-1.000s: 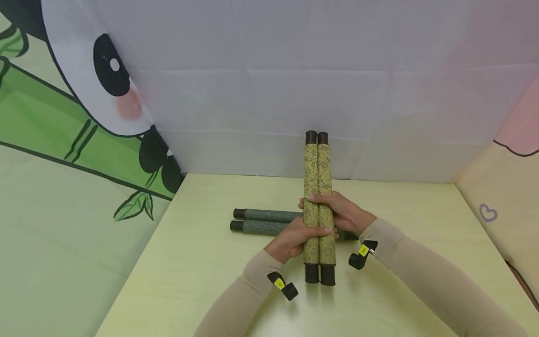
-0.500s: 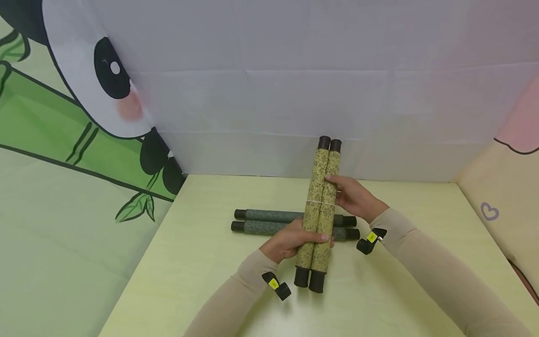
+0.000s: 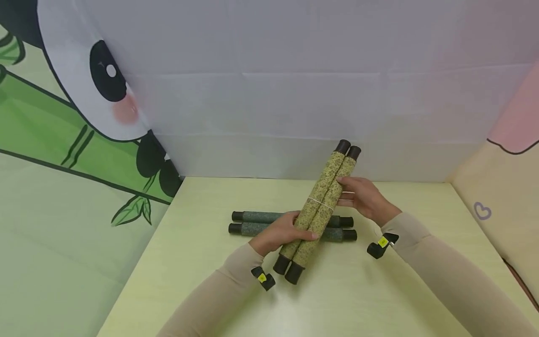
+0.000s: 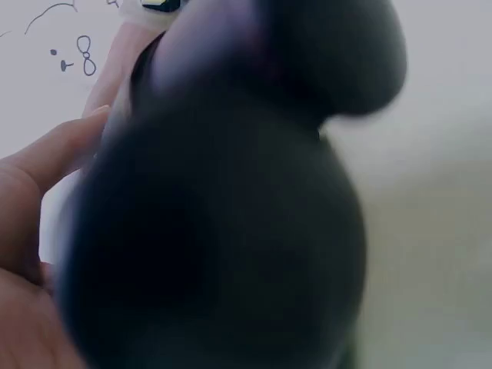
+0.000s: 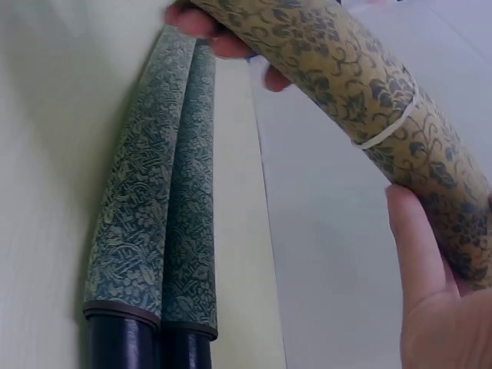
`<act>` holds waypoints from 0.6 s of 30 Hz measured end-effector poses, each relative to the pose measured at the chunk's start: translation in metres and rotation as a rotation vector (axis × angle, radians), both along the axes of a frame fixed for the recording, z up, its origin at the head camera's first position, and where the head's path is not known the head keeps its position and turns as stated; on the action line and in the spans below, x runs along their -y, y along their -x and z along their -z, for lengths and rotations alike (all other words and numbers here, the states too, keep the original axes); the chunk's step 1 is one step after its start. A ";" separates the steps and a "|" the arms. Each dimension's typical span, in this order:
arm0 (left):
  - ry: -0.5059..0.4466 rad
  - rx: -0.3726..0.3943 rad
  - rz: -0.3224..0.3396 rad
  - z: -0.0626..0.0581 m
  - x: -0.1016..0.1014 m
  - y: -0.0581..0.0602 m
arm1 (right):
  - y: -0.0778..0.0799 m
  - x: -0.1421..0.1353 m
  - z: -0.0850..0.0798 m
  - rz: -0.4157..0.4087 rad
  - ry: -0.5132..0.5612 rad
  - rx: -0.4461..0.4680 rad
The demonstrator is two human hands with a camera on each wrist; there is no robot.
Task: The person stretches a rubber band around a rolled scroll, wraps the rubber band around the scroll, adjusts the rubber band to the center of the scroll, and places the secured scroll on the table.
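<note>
Pale table [image 3: 349, 299]: both hands [image 3: 279, 232] [image 3: 367, 199] hold yellow rolls [image 3: 323, 214]; wrist labels [image 3: 383, 242] illegible.

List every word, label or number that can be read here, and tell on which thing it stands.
No words or brands readable.
Yellow labels on both wrist cameras: too small to read.
Line drawing, left wrist view: a mark like "8", perhaps part of the picture.
</note>
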State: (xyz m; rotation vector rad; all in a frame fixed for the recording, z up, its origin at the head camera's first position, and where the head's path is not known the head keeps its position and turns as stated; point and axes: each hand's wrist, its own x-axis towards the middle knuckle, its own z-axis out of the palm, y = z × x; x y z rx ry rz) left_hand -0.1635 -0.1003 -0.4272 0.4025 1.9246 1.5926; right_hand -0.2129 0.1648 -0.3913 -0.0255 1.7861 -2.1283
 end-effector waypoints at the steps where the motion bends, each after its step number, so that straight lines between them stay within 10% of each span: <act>1: 0.069 -0.060 -0.009 -0.004 0.004 0.001 | -0.002 0.000 0.001 0.017 0.020 0.003; 9: 0.604 -0.452 0.106 -0.039 0.013 0.011 | -0.025 0.006 0.004 0.150 0.128 0.047; 18: 0.748 -0.597 0.098 -0.046 -0.007 0.013 | -0.052 0.028 0.019 0.259 0.293 0.132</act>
